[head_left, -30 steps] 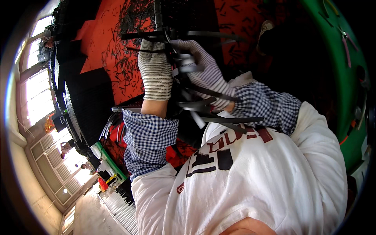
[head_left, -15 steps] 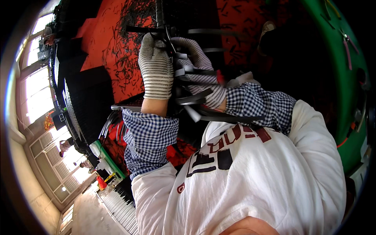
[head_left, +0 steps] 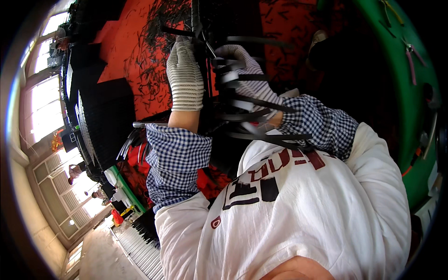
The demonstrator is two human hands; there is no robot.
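Observation:
Both hands wear striped knit gloves at a narrow upright black bar (head_left: 195, 16). On its left side, my left hand (head_left: 185, 79) is closed, fingers pressed together, the tips next to a short black strip (head_left: 177, 31) crossing the bar; what they pinch is hidden. My right hand (head_left: 249, 81) is curled to the right of the bar, closed on the end of a flat black strip (head_left: 210, 48). Several more black strips (head_left: 261, 100) fan out across this hand and wrist, partly blurred and hiding the palm.
Short black offcuts litter the red surface (head_left: 123, 60) beyond. Dark woven panels (head_left: 107, 112) stand at left, and a bundle of strips (head_left: 130, 142) lies by my left sleeve. A green table (head_left: 410, 28) at right carries pink-handled pliers (head_left: 412, 65). A shoe (head_left: 318, 37) shows behind.
My right hand has moved slightly right, away from the left one, and the hanging strips have swung with it. My left hand has shifted up a little.

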